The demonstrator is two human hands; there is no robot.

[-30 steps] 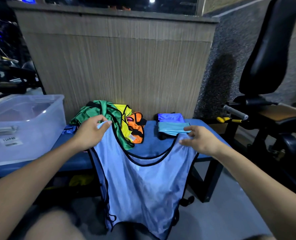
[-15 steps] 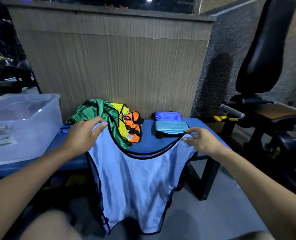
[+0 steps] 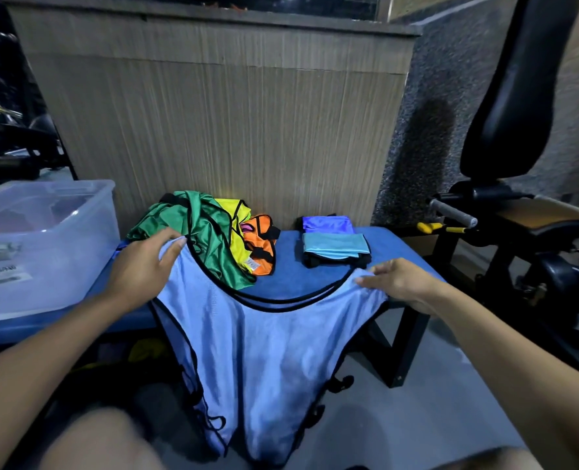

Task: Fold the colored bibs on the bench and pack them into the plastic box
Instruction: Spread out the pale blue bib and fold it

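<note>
1. Closest to me, the light blue bib (image 3: 267,351) hangs off the front edge of the bench (image 3: 393,242), its long axis running from the shoulders up on the pad down toward the person's knees. Most of the cloth is off the bench; only the shoulder straps and the black-trimmed neckline lie on the blue surface.

2. The left hand (image 3: 142,269) has the bib's left shoulder, fingers lying fairly straight over the strap with the thumb seemingly tucked under the cloth. I'd call that a light pinch, though the underside is hidden.

3. The right hand (image 3: 400,283) sits on the right shoulder strap, fingers curled down onto the fabric at the bench edge, gripping or pressing it. The two hands are well apart, one at each shoulder, about level, neither clearly nearer the bib's middle.

4. My guess is the fold turns on that hanging length: it has to come up onto the pad, or the shoulders be brought together across the neckline.

5. Further back lies a heap of unfolded bibs (image 3: 213,232), green, yellow and orange, just beyond the left hand. To its right are folded bibs (image 3: 332,240) in a small stack.

6. The plastic box (image 3: 43,245) stands on the bench's left end, beside the left forearm.
</note>
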